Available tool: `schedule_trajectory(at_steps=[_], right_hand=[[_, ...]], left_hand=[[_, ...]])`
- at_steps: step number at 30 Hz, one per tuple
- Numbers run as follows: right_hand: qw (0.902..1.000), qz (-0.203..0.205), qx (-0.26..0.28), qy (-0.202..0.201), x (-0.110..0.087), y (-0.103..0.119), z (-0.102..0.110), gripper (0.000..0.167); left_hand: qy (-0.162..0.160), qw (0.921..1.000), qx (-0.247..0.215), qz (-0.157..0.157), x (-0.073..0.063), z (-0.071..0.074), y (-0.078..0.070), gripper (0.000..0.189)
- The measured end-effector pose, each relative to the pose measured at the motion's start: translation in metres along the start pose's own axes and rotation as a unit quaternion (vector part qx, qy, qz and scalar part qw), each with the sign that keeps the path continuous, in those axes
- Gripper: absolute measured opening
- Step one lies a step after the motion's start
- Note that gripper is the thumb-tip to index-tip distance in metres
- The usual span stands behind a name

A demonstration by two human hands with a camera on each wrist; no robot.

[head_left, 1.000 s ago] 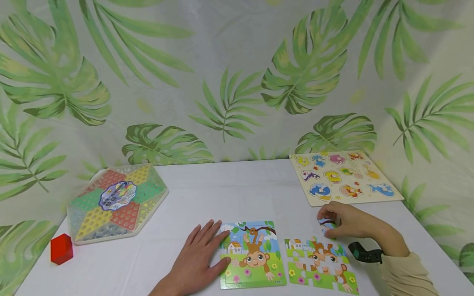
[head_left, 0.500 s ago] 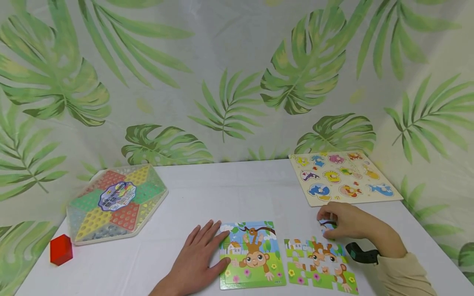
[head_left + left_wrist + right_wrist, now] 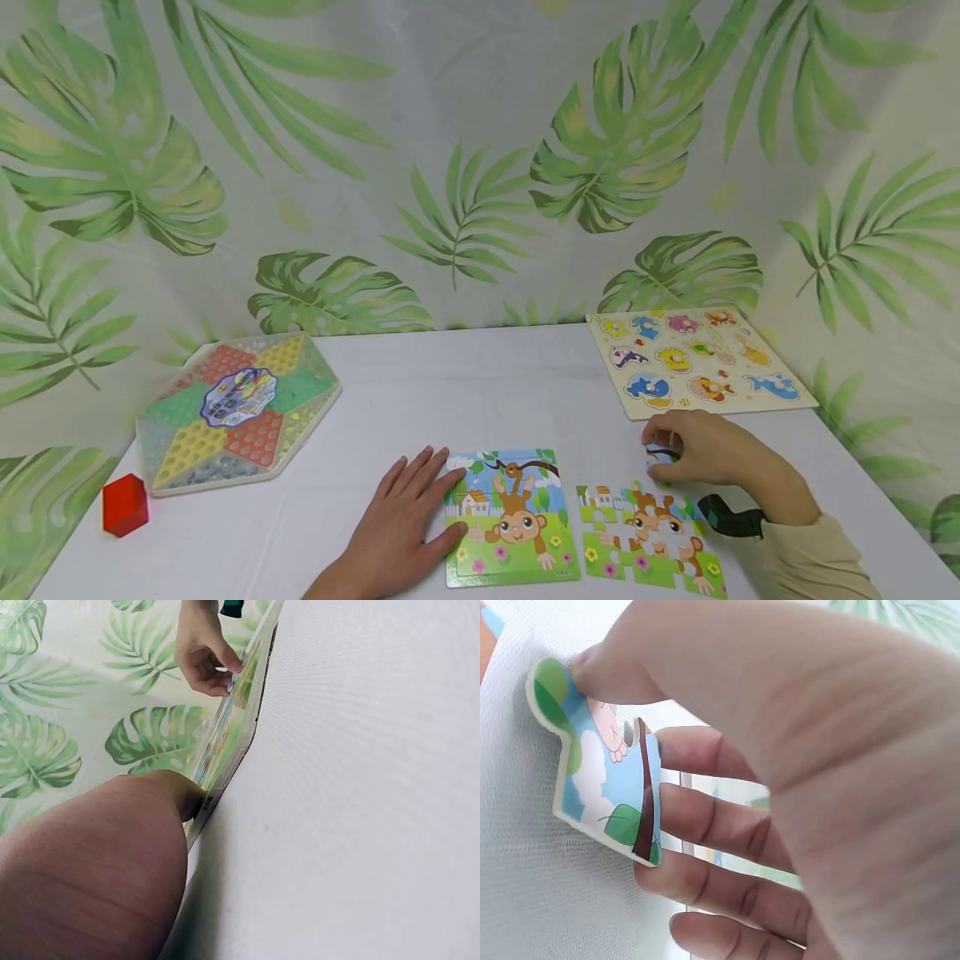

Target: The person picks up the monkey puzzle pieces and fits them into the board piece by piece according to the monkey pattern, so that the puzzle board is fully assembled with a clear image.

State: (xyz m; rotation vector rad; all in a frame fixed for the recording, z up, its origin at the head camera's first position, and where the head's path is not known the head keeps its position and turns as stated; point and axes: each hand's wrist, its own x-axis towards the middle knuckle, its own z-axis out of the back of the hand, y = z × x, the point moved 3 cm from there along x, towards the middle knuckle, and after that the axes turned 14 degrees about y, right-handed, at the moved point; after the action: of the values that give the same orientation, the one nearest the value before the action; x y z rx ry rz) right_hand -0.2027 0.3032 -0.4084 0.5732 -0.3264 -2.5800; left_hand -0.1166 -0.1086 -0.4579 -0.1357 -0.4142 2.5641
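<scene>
My right hand (image 3: 701,448) pinches a jigsaw piece (image 3: 607,780) by its edges, thumb on one side and fingertips on the other. The piece shows blue sky, a brown branch, a green leaf and part of a monkey's limb. Just in front of that hand lies a partly joined monkey jigsaw (image 3: 648,546), with gaps between some of its pieces. My left hand (image 3: 405,521) lies flat with fingers spread, thumb and index finger touching the left edge of a monkey picture board (image 3: 517,492). In the left wrist view its thumb meets the board's edge.
A wooden peg puzzle board (image 3: 720,400) with sea animals lies at the back right. On the left is a hexagonal Chinese checkers set (image 3: 255,433) under a clear cover. A red block (image 3: 124,505) stands near the table's left edge. A leaf-patterned cloth (image 3: 480,167) hangs behind the table.
The piece in my right hand has turned slightly, and the right wrist and forearm have shifted a little to the left. The left hand stays where it was.
</scene>
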Motion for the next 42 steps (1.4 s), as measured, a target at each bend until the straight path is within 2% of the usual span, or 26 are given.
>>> schedule_trajectory(at_steps=[13, 23, 32, 37, 42], right_hand=[[0.9993, 0.023, -0.012, -0.027, 0.004, 0.016, 0.005, 0.035], [0.9963, 0.061, -0.034, -0.051, 0.005, 0.032, 0.011, 0.031], [0.9959, 0.065, -0.039, -0.049, 0.014, 0.046, 0.014, 0.032], [0.9945, 0.086, -0.036, -0.049, 0.02, 0.053, 0.015, 0.032], [0.9932, 0.099, -0.036, -0.051, 0.027, 0.062, 0.015, 0.031]], left_hand=[[-0.004, 1.0, 0.004, -0.001, 0.0, -0.001, 0.001, 0.062], [-0.008, 1.0, 0.004, -0.002, -0.001, -0.001, 0.001, 0.061], [-0.001, 1.0, -0.006, -0.001, 0.001, 0.0, 0.001, 0.062], [-0.008, 1.0, -0.001, -0.003, 0.001, -0.001, 0.001, 0.062], [0.0, 1.0, -0.005, 0.001, 0.001, -0.002, 0.001, 0.062]])
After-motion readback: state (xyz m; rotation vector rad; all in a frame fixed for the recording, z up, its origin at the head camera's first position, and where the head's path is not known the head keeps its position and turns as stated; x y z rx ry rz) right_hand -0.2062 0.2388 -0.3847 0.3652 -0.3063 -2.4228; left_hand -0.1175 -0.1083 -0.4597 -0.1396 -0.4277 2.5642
